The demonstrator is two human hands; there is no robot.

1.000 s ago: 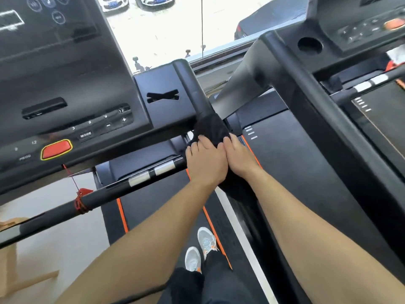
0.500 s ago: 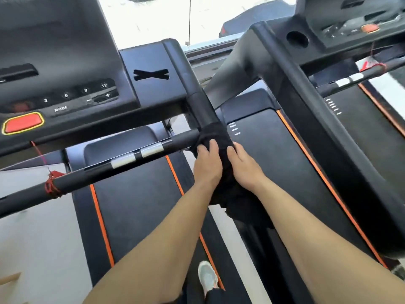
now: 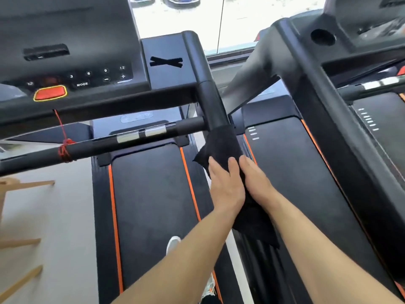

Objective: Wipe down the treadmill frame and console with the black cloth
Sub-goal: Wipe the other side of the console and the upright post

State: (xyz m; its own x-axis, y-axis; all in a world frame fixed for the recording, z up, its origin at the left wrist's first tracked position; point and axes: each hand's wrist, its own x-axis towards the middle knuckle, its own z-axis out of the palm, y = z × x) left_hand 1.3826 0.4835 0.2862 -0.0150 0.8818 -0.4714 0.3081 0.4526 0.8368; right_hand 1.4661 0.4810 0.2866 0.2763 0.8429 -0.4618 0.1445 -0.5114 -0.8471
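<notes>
Two hands on it right now: your left hand (image 3: 225, 185) and right hand (image 3: 255, 181) sit side by side, touching, both pressed around the black cloth (image 3: 221, 143) where it wraps the sloping side rail (image 3: 210, 99) of the treadmill, just below where the crossbar (image 3: 131, 137) meets it. The cloth looks soft, light and floppy, with a loose tail hanging under your wrists, so I'd guess it bunches and slips easily on that smooth rail. Grip it through the wrap, palms flat, fingers curled round. The console (image 3: 72, 62) up left looks untouched.
</notes>
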